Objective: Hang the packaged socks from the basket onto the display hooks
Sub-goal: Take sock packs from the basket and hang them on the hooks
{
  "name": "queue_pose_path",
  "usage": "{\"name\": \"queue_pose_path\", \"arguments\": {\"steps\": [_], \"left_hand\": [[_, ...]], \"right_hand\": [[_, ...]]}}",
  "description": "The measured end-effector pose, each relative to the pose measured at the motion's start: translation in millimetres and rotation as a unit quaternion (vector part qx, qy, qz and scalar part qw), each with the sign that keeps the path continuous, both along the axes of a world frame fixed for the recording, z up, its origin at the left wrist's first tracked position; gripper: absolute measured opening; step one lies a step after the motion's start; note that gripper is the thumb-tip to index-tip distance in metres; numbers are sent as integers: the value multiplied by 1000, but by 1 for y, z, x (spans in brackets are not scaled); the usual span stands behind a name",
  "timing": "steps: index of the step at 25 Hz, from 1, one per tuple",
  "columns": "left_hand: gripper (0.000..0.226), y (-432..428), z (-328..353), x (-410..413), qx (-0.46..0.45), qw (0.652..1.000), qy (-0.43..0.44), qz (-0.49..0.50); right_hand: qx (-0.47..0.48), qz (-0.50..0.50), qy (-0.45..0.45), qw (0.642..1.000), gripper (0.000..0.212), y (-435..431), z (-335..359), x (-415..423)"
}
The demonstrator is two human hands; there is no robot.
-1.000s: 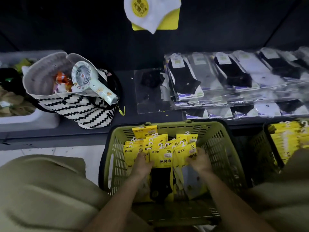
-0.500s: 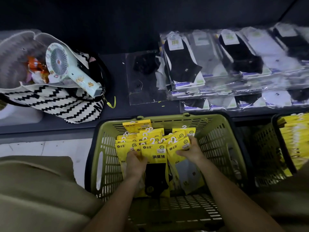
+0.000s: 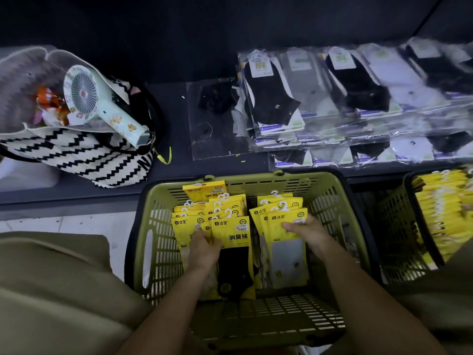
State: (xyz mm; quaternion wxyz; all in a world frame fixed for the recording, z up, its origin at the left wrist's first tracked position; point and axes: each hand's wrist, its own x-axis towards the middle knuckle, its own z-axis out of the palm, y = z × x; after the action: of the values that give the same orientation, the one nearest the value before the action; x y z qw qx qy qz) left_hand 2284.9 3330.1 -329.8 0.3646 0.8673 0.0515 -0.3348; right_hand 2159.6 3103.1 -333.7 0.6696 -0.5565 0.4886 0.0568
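Note:
A green plastic basket (image 3: pixel 330 201) stands on the floor in front of me, holding several yellow sock packs with white hooks. My left hand (image 3: pixel 203 248) grips the left stack of packs (image 3: pixel 231 233), whose front pack shows a black sock. My right hand (image 3: pixel 308 233) grips a smaller bundle of packs (image 3: pixel 280 221), with a grey sock in front, held apart to the right of the left stack. No display hooks are in view.
A second green basket (image 3: pixel 399 234) with yellow packs stands at the right. On the dark shelf (image 3: pixel 174 103) lie clear-bagged socks (image 3: pixel 332 98), a zigzag tote bag (image 3: pixel 76 155) and a handheld fan (image 3: pixel 102 106). My knees frame both lower corners.
My right hand has pulled a bundle of packs to the right, opening a gap between it and the left stack. The view has tilted further down; the hanging pack at the top is gone from sight.

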Motion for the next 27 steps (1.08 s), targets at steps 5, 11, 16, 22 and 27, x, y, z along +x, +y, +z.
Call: {"name": "queue_pose_path", "arguments": {"steps": [5, 11, 16, 22, 27], "left_hand": [[16, 6, 10, -4, -9, 998, -9, -67], [11, -13, 25, -15, -11, 965, 108, -241], [54, -60, 31, -51, -45, 964, 39, -259], [63, -65, 27, -68, -124, 973, -12, -196], [72, -75, 21, -72, -113, 962, -34, -248]], "right_hand": [[-26, -14, -1, 1000, 32, 4, -8, 21], [-5, 15, 18, 1000, 25, 4, -7, 4], [51, -14, -47, 997, 48, -1, 17, -32], [113, 64, -96, 987, 74, 11, 37, -60], [-5, 79, -59, 995, 53, 24, 43, -55]]}}
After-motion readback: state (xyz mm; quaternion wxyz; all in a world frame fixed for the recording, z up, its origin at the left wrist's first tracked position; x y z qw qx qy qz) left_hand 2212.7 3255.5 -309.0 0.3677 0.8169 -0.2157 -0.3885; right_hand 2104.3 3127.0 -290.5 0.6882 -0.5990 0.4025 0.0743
